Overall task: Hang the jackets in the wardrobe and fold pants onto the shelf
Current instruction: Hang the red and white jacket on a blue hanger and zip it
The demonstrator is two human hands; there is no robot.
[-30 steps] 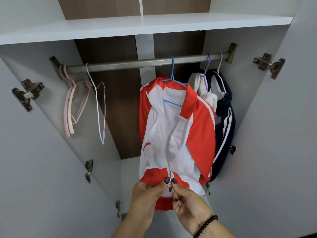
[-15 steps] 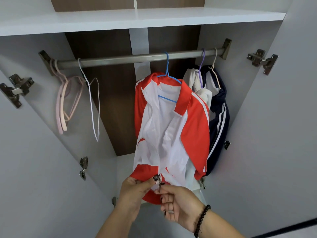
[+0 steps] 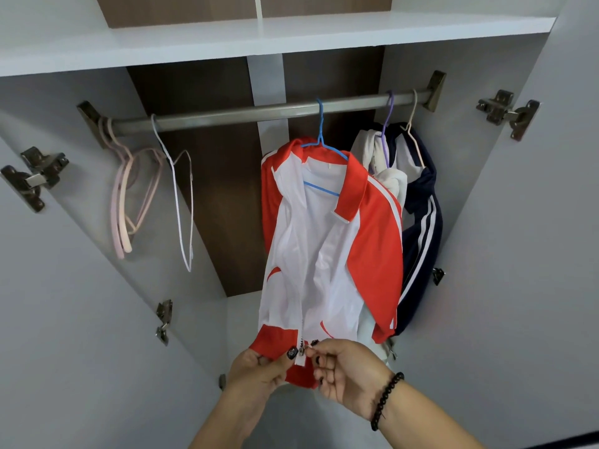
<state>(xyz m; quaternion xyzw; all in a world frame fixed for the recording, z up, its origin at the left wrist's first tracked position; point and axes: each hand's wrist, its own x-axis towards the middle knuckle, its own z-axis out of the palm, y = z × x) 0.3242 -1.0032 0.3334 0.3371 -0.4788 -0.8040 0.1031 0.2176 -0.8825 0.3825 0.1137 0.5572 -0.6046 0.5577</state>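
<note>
Head view. The red and white jacket hangs on a blue hanger from the rail, centre of the frame, front open from the collar down to the hem.

My left hand pinches the red hem band at lower centre, thumb on top, fingers closed on the cloth. My right hand is closed in a narrow pinch at the bottom of the zipper; I judge it holds the small metal slider, though the piece is too small to be sure. The two hands nearly touch, one on each side of the zipper base.

Key relation: the zipper line runs from my fingertips straight up and away toward the collar, so its long axis points from lower centre to upper centre of the frame. The right hand is the nearer one to the slider; the left anchors the hem below it. Likely next step, by my judgement: seat the two halves, then pull upward while the left hand keeps the hem taut.

Other items: a navy jacket with white stripes hangs at right beside a white garment; empty pink hangers and a white hanger at upper left. Shelf across the top, no pants on it.

Writing: no brand, label or text readable anywhere.
</note>
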